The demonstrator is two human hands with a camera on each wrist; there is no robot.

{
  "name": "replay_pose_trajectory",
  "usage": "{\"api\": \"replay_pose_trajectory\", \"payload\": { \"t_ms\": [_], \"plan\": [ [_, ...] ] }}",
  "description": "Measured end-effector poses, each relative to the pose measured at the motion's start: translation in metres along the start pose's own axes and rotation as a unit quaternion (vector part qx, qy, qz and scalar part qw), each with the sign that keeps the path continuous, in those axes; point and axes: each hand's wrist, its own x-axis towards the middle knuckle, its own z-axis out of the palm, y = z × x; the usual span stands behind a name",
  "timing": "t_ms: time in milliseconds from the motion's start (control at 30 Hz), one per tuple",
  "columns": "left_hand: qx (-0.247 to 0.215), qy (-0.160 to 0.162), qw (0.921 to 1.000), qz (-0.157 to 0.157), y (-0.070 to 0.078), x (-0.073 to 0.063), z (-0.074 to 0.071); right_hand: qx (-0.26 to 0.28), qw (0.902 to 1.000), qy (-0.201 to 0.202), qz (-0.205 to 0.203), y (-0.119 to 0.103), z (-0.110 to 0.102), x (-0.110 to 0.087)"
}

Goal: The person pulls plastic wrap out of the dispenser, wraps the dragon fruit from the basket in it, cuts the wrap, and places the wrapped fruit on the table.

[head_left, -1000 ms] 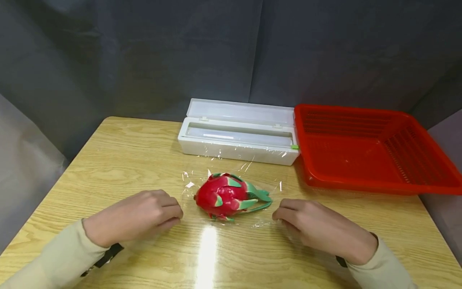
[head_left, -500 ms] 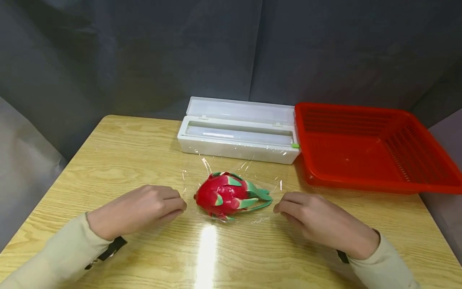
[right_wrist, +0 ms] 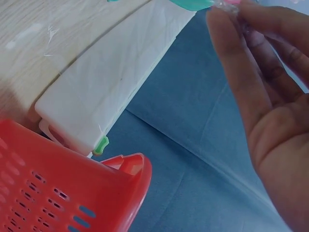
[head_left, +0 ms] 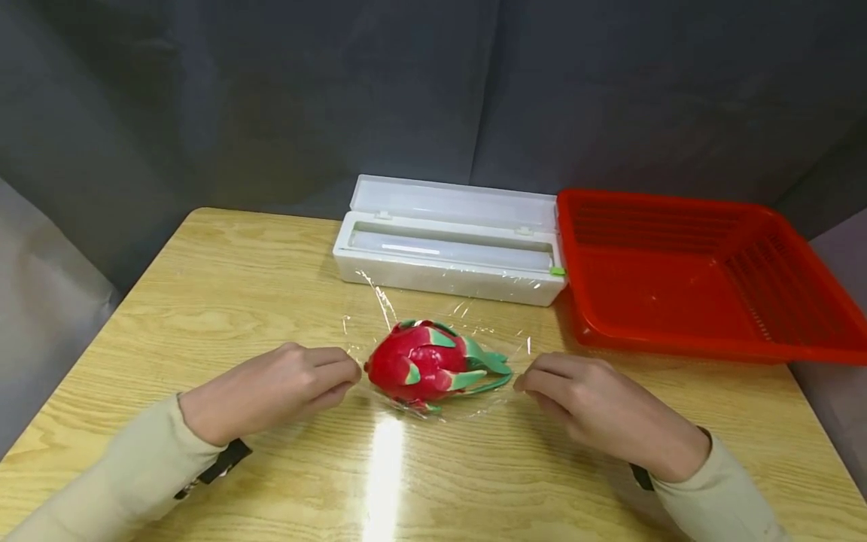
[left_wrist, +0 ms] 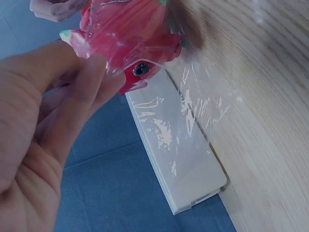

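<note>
A red dragon fruit (head_left: 420, 365) with green-tipped scales lies on its side on the wooden table, its leafy end to the right. Clear plastic wrap (head_left: 379, 301) spreads around it and catches the light. My left hand (head_left: 281, 388) pinches the wrap's near left edge beside the stem end; the left wrist view shows thumb and fingertips together next to the fruit (left_wrist: 130, 38). At the leafy end, my right hand (head_left: 599, 406) pinches the wrap between thumb and fingers, and a bunched bit of wrap (right_wrist: 227, 6) shows at those fingertips in the right wrist view.
Behind the fruit stands a white cling film dispenser box (head_left: 447, 280), lid raised, with a roll inside and a green slider (head_left: 557, 271) at its right end. A red plastic basket (head_left: 677, 342) sits to its right. A dark cloth (head_left: 305, 98) hangs beyond the table.
My left hand has moved right and slightly up, closer to the stem end, with the wrap's left edge drawn in. The right hand has risen slightly; the fruit stays in place.
</note>
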Motion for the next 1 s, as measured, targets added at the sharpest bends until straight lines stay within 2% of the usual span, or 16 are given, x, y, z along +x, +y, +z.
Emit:
{"api": "replay_pose_trajectory", "payload": {
  "t_ms": [267,600,1000],
  "plan": [
    [-0.004,0.002,0.9999,-0.014,0.0,0.003,0.002,-0.013,0.9997,0.016,0.009,0.003,0.001,0.003],
    [0.009,0.015,0.9998,-0.001,-0.002,0.008,0.006,-0.026,0.9993,0.026,-0.002,0.003,-0.002,0.013],
    [-0.002,0.018,0.9998,-0.003,-0.005,0.009,0.006,-0.018,0.9995,0.026,-0.006,0.001,-0.002,0.023]
  ]
}}
